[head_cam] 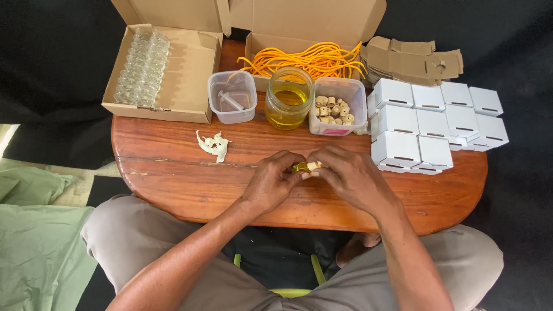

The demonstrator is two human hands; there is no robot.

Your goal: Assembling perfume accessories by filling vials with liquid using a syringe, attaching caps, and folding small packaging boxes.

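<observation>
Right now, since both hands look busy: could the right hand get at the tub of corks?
Probably yes: the tub of corks stands open just beyond the right hand, nothing between, though that hand holds a small bottle with the left hand.

— What can't you make out from here?

— I see only a yellow sliver of the small bottle (pixel 300 167) and the pale tip of its cork (pixel 314 166); the left hand (pixel 271 181) and right hand (pixel 348 175) cover the rest. The top edge crops the box lids (pixel 173 11).

— And the vials?

— I can't count the clear vials (pixel 141 66); they blur together.
</observation>
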